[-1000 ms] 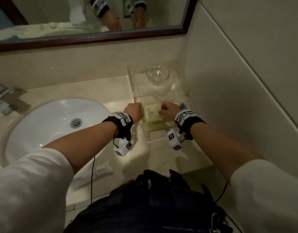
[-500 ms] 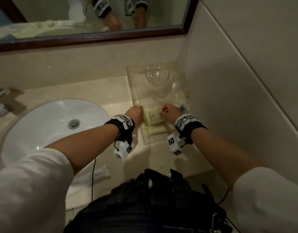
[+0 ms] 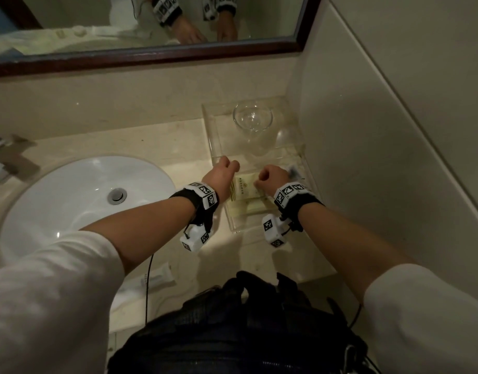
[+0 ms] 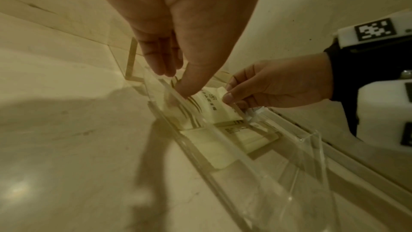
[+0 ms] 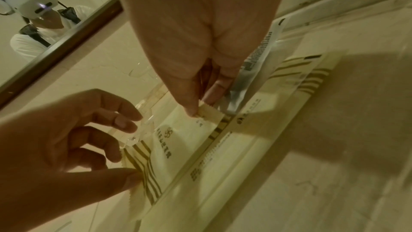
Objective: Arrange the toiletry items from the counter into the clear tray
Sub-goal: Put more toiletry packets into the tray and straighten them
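A clear tray (image 3: 304, 157) stands on the counter against the right wall. In its front section a cream packet (image 3: 244, 187) with gold stripes lies on top of other cream packets (image 3: 248, 207). My left hand (image 3: 221, 171) pinches its striped left end (image 5: 142, 170), with the thumb (image 4: 186, 89) on top and the other fingers at the tray's left wall (image 4: 174, 94). My right hand (image 3: 270, 176) pinches the serrated right end (image 5: 209, 112) between thumb and forefinger. A silver-white sachet (image 5: 256, 59) stands along the tray's right side behind that hand.
A glass bowl (image 3: 252, 117) sits in the tray's back section. The white sink (image 3: 70, 198) is on the left, with a faucet (image 3: 2, 163) at the far left. A white tube (image 3: 156, 276) lies near the counter's front edge. A tiled wall (image 3: 381, 157) closes the right side.
Both hands keep hold of the packet's two ends over the tray's front section. They have hardly moved. The head view has shifted slightly.
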### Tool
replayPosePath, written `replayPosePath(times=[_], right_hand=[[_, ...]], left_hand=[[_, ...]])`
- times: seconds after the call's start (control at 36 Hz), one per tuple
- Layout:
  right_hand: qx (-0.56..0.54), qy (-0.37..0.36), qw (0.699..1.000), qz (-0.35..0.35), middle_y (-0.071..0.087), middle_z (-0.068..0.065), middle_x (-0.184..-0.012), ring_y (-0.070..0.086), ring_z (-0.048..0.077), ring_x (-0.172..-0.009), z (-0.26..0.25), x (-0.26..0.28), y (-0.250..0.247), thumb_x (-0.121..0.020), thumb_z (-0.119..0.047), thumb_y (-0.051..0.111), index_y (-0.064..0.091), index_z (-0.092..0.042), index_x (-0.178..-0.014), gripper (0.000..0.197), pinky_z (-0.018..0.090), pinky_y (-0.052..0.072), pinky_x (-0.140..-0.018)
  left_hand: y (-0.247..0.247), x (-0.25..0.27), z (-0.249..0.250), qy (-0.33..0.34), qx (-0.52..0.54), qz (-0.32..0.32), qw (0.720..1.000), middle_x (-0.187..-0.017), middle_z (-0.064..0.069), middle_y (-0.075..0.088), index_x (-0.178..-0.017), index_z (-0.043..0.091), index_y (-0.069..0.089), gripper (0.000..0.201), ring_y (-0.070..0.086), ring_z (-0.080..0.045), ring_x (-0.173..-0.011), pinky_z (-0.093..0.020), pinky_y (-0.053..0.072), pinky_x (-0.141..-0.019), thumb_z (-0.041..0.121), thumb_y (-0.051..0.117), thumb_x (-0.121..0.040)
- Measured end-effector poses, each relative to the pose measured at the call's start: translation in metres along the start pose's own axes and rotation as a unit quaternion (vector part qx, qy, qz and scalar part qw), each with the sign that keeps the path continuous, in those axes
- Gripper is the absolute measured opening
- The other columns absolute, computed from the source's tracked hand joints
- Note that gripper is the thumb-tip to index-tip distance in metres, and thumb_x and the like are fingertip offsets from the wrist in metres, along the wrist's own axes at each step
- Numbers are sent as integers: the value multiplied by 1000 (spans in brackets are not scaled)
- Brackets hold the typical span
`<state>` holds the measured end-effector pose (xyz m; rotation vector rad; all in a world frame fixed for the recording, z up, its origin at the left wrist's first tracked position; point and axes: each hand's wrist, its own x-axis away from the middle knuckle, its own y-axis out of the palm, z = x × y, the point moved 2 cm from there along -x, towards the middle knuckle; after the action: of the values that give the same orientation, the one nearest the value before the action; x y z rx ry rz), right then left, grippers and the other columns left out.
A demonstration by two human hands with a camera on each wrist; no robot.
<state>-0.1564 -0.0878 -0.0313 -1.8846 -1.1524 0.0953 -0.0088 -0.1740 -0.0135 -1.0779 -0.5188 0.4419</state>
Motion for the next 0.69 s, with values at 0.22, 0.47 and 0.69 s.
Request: replayPosePath(times=[0.22,0.47,0.69], right_hand=[[-22,0,1000,-5,60,0,-88,56,16,-78,1,-2,0,-79,-16,67,55,-16,-90,16,25,46,-68],[22,-134,990,26,53,5,-102,57,15,-81,2,3,0,-81,-7,68,64,-16,-96,18,27,54,-75],[98,-207,970,-77,50,4,-114,54,13,-89,7,10,0,-72,-24,80,63,-13,-111,44,26,50,-85]], left_hand=[[0,-4,4,72,-62,-35,995,-117,-11,52,-107,11,63,41,49,-30,-107,-36,46,-79,-10,52,-73],[8,-2,6,90,-90,-50,991,-124,-3,46,-115,23,55,43,50,-23,-107,-31,44,-71,40,68,-78],[10,-2,8,90,-117,-55,987,-125,-4,43,-120,23,49,47,49,-25,-108,-33,47,-73,33,67,-78]])
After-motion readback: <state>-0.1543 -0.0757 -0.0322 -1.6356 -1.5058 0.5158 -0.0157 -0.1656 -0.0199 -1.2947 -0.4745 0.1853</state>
